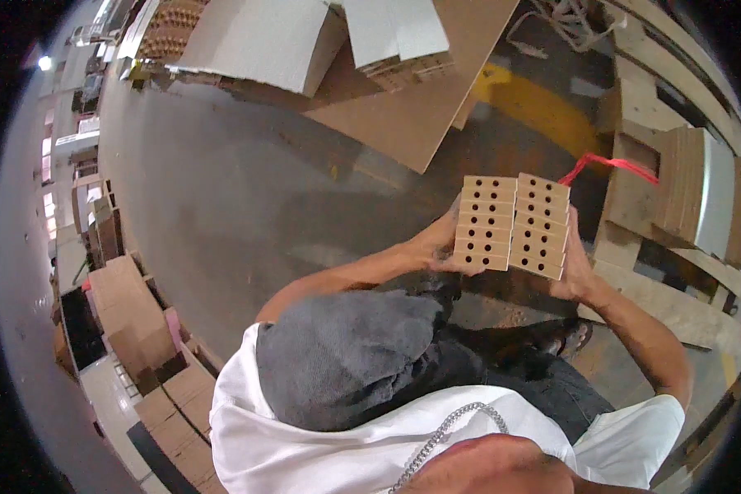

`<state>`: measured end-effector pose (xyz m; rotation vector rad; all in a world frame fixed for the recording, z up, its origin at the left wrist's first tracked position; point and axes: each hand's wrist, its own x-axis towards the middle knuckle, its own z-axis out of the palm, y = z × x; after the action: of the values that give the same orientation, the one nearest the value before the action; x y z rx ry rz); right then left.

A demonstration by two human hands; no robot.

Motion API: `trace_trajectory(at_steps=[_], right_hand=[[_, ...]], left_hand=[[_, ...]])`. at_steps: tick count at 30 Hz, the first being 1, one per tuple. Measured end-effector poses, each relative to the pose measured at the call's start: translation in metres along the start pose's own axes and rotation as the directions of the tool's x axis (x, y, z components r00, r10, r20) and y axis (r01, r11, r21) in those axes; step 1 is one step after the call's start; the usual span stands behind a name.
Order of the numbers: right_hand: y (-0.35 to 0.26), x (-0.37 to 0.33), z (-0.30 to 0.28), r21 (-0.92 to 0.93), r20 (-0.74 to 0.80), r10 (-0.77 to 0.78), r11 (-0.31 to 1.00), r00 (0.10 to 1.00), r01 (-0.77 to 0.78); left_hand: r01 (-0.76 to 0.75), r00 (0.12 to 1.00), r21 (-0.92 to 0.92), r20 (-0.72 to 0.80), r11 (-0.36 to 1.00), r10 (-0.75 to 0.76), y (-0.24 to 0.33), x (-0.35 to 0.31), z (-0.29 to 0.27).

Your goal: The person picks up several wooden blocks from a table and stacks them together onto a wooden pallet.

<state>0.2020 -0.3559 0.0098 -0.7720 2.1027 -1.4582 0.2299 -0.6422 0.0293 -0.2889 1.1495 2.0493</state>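
Two stacks of light wooden boards are held side by side in front of my knees, their ends with paired dark holes facing up. My left hand (pixel 446 249) grips the outer side of the left stack of drilled boards (pixel 485 221). Closed around the outer side of the right stack of drilled boards (pixel 541 226) is my right hand (pixel 577 267). The two stacks touch or nearly touch along a narrow seam. A pink-red cord (pixel 608 161) runs from behind the right stack toward the pallet. Most of my fingers are hidden behind the boards.
A brown sheet (pixel 395 128) lies ahead, bearing white-topped stacks (pixel 251 45). To the right, a wooden pallet (pixel 634 99) carries stacked panels (pixel 687 189). Tangled pale straps (pixel 572 25) lie at the far right, near a yellow floor stripe (pixel 535 107). Cardboard boxes (pixel 132 309) stand left.
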Motion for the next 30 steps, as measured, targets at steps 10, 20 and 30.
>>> trace_trajectory(at_steps=[10,20,30], right_hand=[[-0.080,0.014,-0.008,0.612,0.073,0.549,0.635,0.833,-0.472],[-0.068,-0.002,0.021,0.776,0.221,0.687,0.307,0.693,-0.552],[-0.094,0.030,0.010,0.742,0.432,0.668,0.120,0.606,-0.660]], left_hand=[[-0.163,0.987,0.296,0.064,0.941,0.150,0.022,0.009,0.011],[0.257,0.966,-0.153,0.052,0.954,-0.252,0.022,-0.024,0.048],[0.235,0.963,-0.319,-0.053,0.918,-0.265,0.036,-0.042,0.053]])
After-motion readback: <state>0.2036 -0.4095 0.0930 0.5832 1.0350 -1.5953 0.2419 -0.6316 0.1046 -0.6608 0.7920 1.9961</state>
